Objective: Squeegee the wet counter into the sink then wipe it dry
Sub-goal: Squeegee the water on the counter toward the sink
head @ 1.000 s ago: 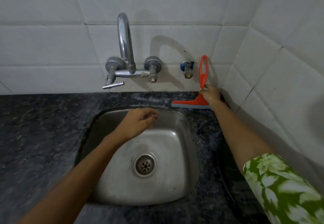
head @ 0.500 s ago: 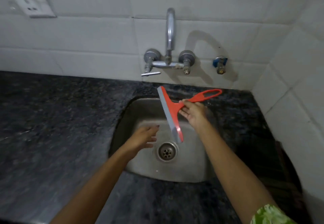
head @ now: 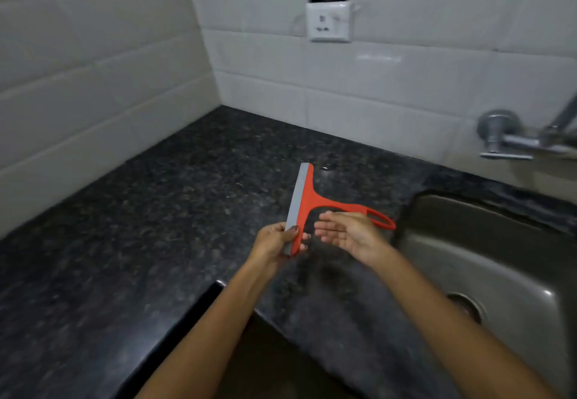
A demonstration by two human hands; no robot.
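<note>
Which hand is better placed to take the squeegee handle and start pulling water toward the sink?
Probably the right hand: it is open beside the squeegee handle, on the sink side. The left hand pinches only the blade's near end.

Orange-red squeegee (head: 315, 202) with grey blade, black speckled counter (head: 162, 211), white tiled wall (head: 390, 70), white socket (head: 328, 21)

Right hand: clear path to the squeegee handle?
Probably yes. The right hand is open just in front of the squeegee handle, nothing between; the left hand grips only the blade end.
</note>
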